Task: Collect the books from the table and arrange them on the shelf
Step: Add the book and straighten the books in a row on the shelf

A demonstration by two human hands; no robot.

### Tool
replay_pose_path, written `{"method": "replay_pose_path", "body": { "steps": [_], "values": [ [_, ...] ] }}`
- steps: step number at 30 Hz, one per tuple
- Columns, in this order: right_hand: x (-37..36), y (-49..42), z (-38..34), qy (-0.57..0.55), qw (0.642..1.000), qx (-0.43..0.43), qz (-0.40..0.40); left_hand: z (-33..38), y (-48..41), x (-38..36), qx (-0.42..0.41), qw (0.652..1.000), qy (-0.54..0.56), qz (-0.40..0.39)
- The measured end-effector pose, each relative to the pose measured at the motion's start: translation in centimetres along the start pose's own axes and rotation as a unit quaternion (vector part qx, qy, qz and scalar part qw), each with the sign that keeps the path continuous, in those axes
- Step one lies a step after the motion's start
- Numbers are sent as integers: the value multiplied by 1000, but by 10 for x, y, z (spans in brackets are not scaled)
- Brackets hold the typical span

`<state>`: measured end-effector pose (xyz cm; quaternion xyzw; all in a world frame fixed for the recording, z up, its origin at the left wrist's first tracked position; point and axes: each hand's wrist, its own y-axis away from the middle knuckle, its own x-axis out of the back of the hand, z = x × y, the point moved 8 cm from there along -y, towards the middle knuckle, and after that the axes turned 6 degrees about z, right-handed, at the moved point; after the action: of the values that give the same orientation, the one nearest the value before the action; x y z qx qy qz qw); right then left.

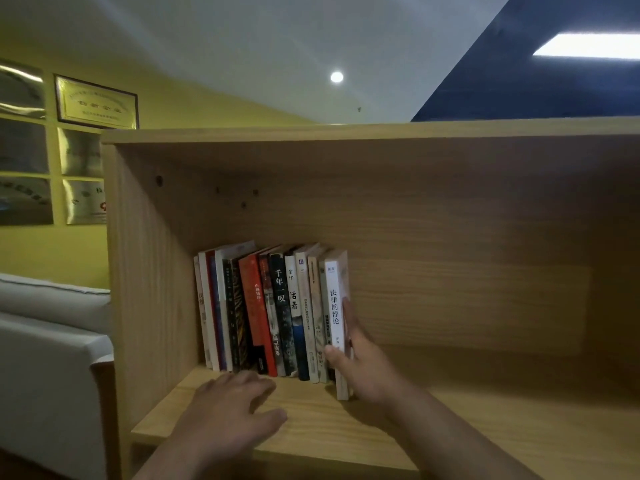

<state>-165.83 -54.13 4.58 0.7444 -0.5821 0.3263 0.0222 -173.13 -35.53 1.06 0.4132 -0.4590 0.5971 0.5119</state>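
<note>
Currently shelving: white-spined paperback book (335, 306), upright at right end of row of upright books (263, 310) on light wooden shelf (329, 431), protruding forward; right hand (363, 365) grip pinching it, left hand (235, 403) grip released, empty. Next, probably: push flush

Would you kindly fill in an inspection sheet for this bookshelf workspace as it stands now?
Surface: wooden shelf board, with the books on its left part.
Job's things: row of books standing spine-out; white book at the row's right end, sticking out further forward than the rest.
Clutter: nothing seen.
Grippers: right hand grips the white book, thumb on its spine; left hand open, fingers spread over the board in front of the row.
Cables: nothing seen.
Surroundings: grey sofa at the left; framed plaques above it; ceiling light.
</note>
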Motion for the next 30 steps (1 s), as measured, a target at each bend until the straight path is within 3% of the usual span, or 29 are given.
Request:
{"method": "replay_pose_path", "body": {
  "steps": [13, 16, 19, 21, 23, 26, 30],
  "values": [
    [-5, -31, 18, -41, 998, 16, 45, -9, -11, -11, -8, 1000, 3, 18],
    [-8, -32, 24, -58, 996, 31, 54, -11, -7, -6, 4, 996, 70, 50],
    [-7, -33, 23, -63, 995, 43, 61, -26, -3, 21, 70, 944, 263, 185],
    [-7, -33, 21, -65, 995, 46, 59, -43, -3, 44, 121, 896, 322, 281],
    [-7, -33, 25, -67, 995, 39, 62, -54, -10, 60, 141, 867, 351, 325],
    [-7, -34, 27, -84, 994, 29, 58, -58, -24, 74, 158, 866, 300, 368],
    [-8, -35, 30, -91, 994, 23, 54, -57, -42, 86, 185, 861, 302, 365]
  ]
}}
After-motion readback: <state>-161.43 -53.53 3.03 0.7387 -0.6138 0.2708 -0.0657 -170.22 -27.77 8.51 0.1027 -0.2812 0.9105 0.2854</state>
